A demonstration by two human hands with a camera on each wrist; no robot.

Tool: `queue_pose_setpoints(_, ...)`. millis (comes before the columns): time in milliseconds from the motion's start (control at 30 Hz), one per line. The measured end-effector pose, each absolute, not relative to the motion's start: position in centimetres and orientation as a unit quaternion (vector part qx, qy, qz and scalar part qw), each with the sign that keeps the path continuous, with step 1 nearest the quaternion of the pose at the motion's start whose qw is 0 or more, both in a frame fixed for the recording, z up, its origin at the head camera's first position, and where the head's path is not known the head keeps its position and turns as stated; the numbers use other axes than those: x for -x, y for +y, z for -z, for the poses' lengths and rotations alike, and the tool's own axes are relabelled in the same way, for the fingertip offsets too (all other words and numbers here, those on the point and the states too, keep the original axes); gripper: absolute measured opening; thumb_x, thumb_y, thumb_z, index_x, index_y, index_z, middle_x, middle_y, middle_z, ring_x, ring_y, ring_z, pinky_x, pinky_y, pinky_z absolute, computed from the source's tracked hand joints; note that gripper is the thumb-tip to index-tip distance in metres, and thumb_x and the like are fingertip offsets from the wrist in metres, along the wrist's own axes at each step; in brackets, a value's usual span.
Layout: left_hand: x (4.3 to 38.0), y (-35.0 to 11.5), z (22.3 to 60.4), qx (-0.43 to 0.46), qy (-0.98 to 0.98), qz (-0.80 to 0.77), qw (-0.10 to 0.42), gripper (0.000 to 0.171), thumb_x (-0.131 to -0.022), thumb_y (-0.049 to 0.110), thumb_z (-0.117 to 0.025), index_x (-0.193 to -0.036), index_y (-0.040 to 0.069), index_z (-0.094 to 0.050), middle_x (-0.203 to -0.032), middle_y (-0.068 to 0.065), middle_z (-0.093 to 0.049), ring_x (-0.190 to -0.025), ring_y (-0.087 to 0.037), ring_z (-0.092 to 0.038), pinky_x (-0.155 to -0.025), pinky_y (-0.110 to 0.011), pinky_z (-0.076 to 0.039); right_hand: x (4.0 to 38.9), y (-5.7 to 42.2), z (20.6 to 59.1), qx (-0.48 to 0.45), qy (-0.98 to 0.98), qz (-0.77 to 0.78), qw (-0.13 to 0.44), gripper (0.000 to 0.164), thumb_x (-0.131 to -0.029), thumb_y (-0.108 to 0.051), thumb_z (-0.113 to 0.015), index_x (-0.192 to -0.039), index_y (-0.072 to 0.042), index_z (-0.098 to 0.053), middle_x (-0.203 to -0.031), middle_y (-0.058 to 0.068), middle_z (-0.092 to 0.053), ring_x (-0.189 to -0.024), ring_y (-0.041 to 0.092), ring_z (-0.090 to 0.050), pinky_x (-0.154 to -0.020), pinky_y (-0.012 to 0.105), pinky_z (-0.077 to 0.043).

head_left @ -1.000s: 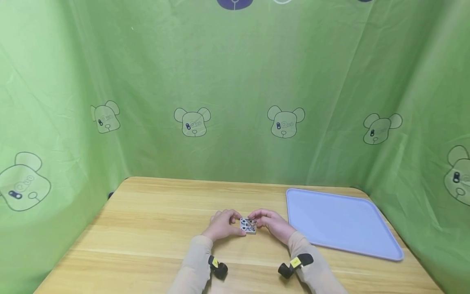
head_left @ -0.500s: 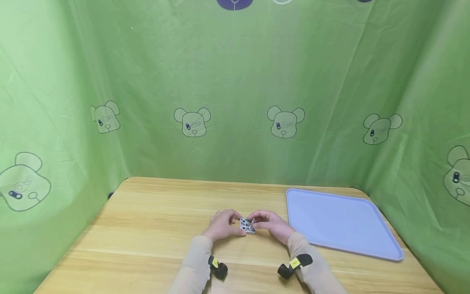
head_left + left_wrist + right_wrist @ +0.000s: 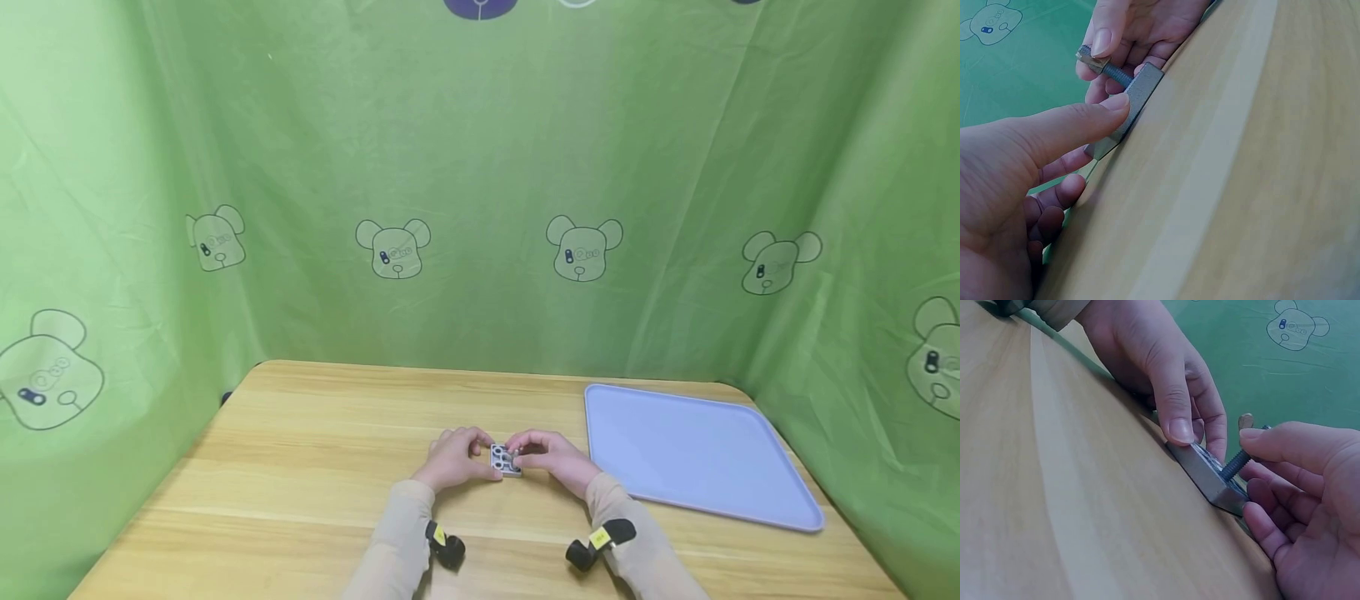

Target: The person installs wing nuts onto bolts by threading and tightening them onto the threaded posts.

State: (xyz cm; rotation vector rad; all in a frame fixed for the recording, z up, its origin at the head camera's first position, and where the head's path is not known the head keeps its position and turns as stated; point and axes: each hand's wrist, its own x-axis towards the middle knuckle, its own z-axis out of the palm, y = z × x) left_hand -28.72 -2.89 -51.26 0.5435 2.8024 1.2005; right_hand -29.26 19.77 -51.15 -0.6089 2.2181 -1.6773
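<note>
A small metal block point(image 3: 498, 468) with several round holes in its top lies flat on the wooden table. My left hand point(image 3: 453, 461) grips it from the left, thumb on the near side and fingers on the far side. From the block's right part rises a threaded bolt point(image 3: 1118, 75), slightly tilted in both wrist views. Near the bolt's upper end sits a brass-coloured wing nut point(image 3: 1245, 421). My right hand point(image 3: 558, 461) pinches the wing nut between thumb and fingers, and its lower fingers curl beside the block. Those fingertips partly hide the nut.
A pale blue-violet tray point(image 3: 697, 450) lies on the right of the table point(image 3: 300, 500), just beyond my right hand. A green curtain point(image 3: 480, 317) with bear-head prints hangs behind the table and on both sides. Each sleeve carries a black wrist camera point(image 3: 448, 550).
My right thumb and fingers have moved in from beside the bolt and come together on the wing nut. The left hand and the block stay where they were.
</note>
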Motion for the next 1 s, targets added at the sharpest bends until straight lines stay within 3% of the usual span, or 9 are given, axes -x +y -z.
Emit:
queue_pose_setpoints(233,28.67,-2.93,51.17,-0.176,0.906,-0.385,0.022,0.052,-0.066,0.043,-0.085,-0.109,0.021,-0.068,-0.086,0.005,-0.057,-0.08,-0.012,-0.043,-0.082,-0.034,-0.029,29.15,19.44,51.06,0.202,0.791,0.564,0.125,0.03,-0.084,-0.014,-0.073,-0.103,0.005,-0.061,-0.117,0.019,-0.063,-0.104,0.016,-0.057,-0.097,0.035,-0.038)
queue_pose_setpoints(333,28.65,-2.94,51.11,-0.177,0.906,-0.385,0.021,0.052,-0.066,0.043,-0.085,-0.11,0.021,-0.067,-0.086,0.004,-0.058,-0.08,-0.012,-0.043,-0.082,-0.034,-0.029,29.19,19.44,51.02,0.208,0.783,0.572,0.13,0.032,-0.085,-0.014,-0.071,-0.108,0.006,-0.059,-0.116,0.019,-0.063,-0.103,0.017,-0.057,-0.096,0.035,-0.039)
queue_pose_setpoints(600,28.42,-2.85,50.95,-0.172,0.908,-0.382,0.026,0.052,-0.065,0.043,-0.085,-0.11,0.022,-0.067,-0.087,0.005,-0.058,-0.08,-0.012,-0.043,-0.083,-0.034,-0.03,29.4,20.05,51.2,0.191,0.743,0.623,0.152,0.034,-0.092,-0.011,-0.054,-0.12,0.008,-0.054,-0.126,0.024,-0.057,-0.104,0.012,-0.058,-0.088,0.03,-0.046)
queue_pose_setpoints(800,28.46,-2.85,50.91,-0.17,0.908,-0.382,0.029,0.053,-0.066,0.042,-0.086,-0.11,0.021,-0.067,-0.087,0.005,-0.058,-0.081,-0.012,-0.043,-0.083,-0.034,-0.029,29.4,20.08,51.13,0.196,0.742,0.621,0.159,0.038,-0.085,-0.004,-0.053,-0.12,0.008,-0.055,-0.125,0.021,-0.058,-0.106,0.014,-0.057,-0.095,0.033,-0.041)
queue_pose_setpoints(1000,28.42,-2.86,50.85,-0.172,0.906,-0.386,0.029,0.052,-0.066,0.042,-0.086,-0.11,0.021,-0.067,-0.087,0.004,-0.057,-0.08,-0.013,-0.042,-0.083,-0.034,-0.029,29.62,20.26,51.36,0.211,0.748,0.606,0.168,0.04,-0.087,-0.006,-0.058,-0.125,0.006,-0.055,-0.123,0.019,-0.06,-0.106,0.015,-0.058,-0.1,0.035,-0.038)
